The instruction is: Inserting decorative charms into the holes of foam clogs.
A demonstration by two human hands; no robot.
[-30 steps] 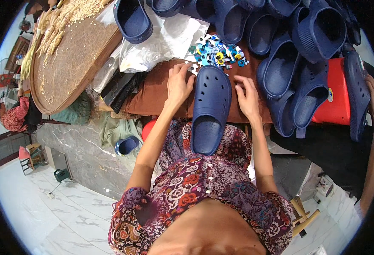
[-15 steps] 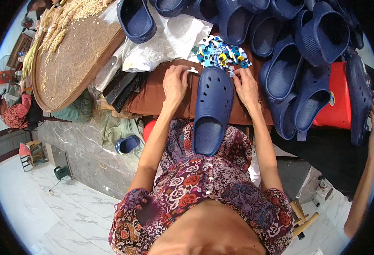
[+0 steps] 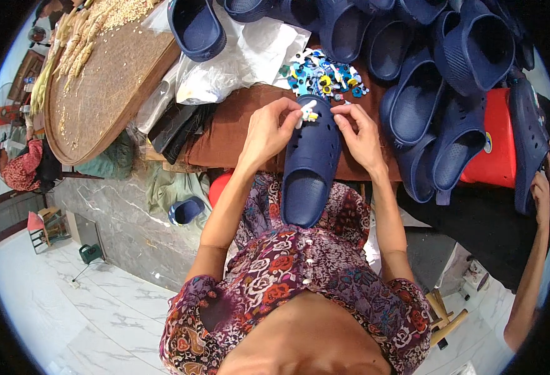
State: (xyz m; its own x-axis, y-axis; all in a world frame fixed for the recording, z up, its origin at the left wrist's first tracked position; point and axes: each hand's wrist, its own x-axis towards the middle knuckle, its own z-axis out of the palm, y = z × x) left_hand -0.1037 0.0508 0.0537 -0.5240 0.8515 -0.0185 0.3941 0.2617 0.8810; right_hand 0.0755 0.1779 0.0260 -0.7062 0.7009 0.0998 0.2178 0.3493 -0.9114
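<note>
A navy clog (image 3: 313, 150) with holes in its toe lies upright in front of me, heel toward my lap. My left hand (image 3: 270, 132) is closed in a pinch on a white shoe charm (image 3: 309, 113) with a bit of yellow, held over the left side of the toe. On the toe's other side, my right hand (image 3: 359, 132) has its thumb and forefinger slightly apart, with nothing visible between them. Just beyond the toe lies a pile of small charms (image 3: 325, 74) in blue, white, yellow and black.
Several navy clogs (image 3: 414, 97) are heaped at the far right, by a red box (image 3: 495, 140). Another person's hand (image 3: 540, 195) touches a clog at the right edge. White plastic sheeting (image 3: 225, 65) and a round woven tray (image 3: 109, 94) with grains lie to the left.
My left hand has brought the white charm rightward, from beside the clog to over its toe. My right hand has shifted slightly left, closer to the toe. The other person's hand now shows more.
</note>
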